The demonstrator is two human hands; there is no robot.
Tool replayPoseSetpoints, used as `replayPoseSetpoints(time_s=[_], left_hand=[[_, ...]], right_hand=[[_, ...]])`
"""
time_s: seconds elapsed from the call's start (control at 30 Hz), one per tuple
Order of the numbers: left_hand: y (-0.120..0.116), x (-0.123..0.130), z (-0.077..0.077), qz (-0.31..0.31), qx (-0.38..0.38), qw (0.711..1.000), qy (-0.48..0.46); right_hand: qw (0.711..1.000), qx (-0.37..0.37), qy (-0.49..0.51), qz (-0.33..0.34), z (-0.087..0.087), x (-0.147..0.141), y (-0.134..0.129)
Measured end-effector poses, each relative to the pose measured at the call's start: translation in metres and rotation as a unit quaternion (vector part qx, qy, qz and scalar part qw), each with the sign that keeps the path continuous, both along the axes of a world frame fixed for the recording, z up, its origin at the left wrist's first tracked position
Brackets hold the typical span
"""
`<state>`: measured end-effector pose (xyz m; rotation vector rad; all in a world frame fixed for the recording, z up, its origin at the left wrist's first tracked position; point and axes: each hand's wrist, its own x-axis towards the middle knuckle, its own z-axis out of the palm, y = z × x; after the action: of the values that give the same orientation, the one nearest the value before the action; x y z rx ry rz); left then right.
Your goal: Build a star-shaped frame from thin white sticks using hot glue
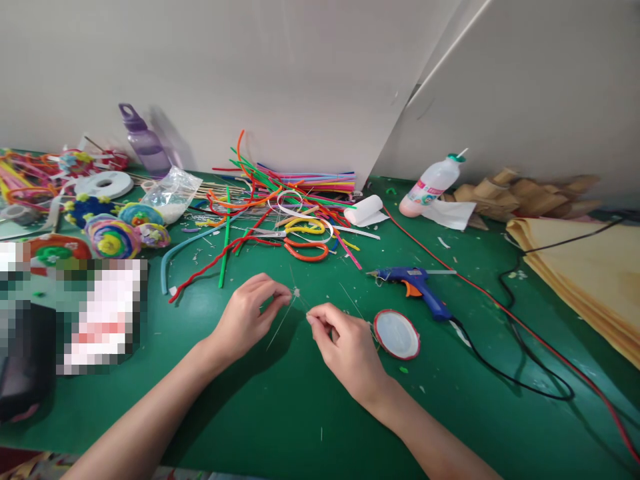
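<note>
My left hand (255,307) is pinched at its fingertips beside a small pale knot (297,292), from which several thin, stiff-looking strands spread. My right hand (345,340) pinches one of these strands a little lower and to the right. The strands look like fine wire, though they are too thin to tell for certain. Just beyond my hands lie orange-and-yellow-handled scissors (306,251) and a tangle of coloured pipe cleaners (223,250). Right of my right hand are a red-rimmed round lid (397,335) and a blue glue gun (423,290).
Finished-looking pipe-cleaner pieces (113,237), a white ribbon roll (104,185) and a purple bottle (145,143) stand at the left. A milky drink bottle (433,185), brown paper (580,267) and a red cable (465,285) occupy the right. A grey wall (225,67) closes the back.
</note>
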<state>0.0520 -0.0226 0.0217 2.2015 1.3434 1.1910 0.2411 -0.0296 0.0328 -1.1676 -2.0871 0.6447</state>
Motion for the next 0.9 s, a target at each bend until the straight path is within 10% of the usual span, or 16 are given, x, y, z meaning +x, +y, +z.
replayPoseSetpoints(time_s=[0.9], left_hand=[[-0.0032, 0.0046, 0.004, 0.02, -0.065, 0.997, -0.021]], right_hand=[[0.996, -0.079, 0.024, -0.026, 0.0015, -0.0024, -0.0013]])
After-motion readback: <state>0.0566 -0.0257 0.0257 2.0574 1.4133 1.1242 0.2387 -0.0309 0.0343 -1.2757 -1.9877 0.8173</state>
